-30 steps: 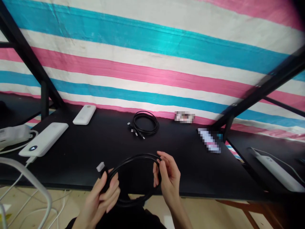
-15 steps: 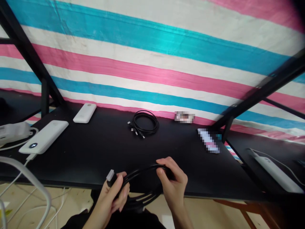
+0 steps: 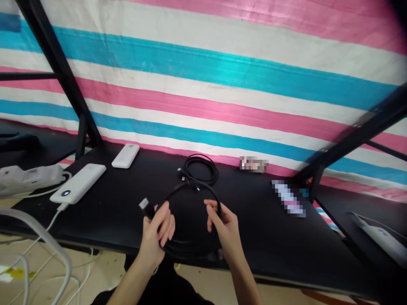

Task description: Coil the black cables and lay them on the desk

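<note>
A coiled black cable is held between my two hands over the front of the black table. My left hand is closed around its left side. Above that hand a plug with a pale cap sticks out. My right hand is curled around the coil's right side. One strand arches up between the hands, and the lower strands are blurred. Beyond the arch lies another coiled black cable with several small plugs, partly overlapped by the held strand.
Two white power banks, a nearer one with a cord plugged in and a farther one, lie at left beside a white power strip. Two pixelated items lie at right. Black frame bars and striped sheeting stand behind.
The held cable has opened into a rounder loop, with its upper strand arching higher. Both hands have risen, and the left hand's fingers now face the view. The camera view has shifted.
</note>
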Available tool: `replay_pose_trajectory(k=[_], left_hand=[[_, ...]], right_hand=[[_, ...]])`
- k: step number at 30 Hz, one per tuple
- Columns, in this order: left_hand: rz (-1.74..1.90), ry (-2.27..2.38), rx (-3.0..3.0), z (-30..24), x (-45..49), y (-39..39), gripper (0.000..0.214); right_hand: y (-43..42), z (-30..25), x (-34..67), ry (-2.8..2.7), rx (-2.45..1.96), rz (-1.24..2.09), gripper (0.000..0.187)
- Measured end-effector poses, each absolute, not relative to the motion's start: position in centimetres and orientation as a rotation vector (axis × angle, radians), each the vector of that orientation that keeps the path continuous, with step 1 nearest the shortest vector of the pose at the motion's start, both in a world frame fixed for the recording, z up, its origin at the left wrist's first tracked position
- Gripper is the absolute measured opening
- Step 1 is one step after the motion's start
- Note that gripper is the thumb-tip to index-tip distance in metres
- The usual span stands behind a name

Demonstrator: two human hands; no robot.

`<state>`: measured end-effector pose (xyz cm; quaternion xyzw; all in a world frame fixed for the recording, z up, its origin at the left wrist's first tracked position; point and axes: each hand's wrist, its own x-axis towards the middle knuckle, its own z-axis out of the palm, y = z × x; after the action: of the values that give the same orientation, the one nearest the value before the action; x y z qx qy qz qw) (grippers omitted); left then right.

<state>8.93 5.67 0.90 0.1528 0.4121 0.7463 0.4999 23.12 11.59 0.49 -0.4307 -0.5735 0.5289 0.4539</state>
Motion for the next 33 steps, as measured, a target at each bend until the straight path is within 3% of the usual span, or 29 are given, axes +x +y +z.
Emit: replay_pose_trajectory(k=[6,9,13,17,26,33], left_hand=[[1.709,0.939,0.124,0.4,8.9,11.8,0.041],[1.754,1.017,0.214,-0.7,9.1,14.2,0.039],[1.729,1.371,0.71,-1.8,7.8,17.5,0.042],[1.255,1.766,1.199,-2.4,5.2,20.6,0.035],[1.101,2.021,1.214,-5.2,4.5,23.5,0.044],[0.952,2.05,1.261,-5.7,4.4,22.9,0.06]], right_hand=[[13.9,-2.3,23.2,-1.25,-1.269,1.716,0.047],[14.6,-2.7,23.5,-1.324,-1.356,1.788,0.046],[17.5,-3.0,23.6,-1.435,-1.315,1.667,0.05],[22.0,-2.7,23.5,-1.402,-1.285,1.478,0.048],[28.0,-4.6,23.7,-1.279,-1.346,1.321,0.032],[28.4,-6.4,23.8,-1.141,-1.308,1.293,0.036]])
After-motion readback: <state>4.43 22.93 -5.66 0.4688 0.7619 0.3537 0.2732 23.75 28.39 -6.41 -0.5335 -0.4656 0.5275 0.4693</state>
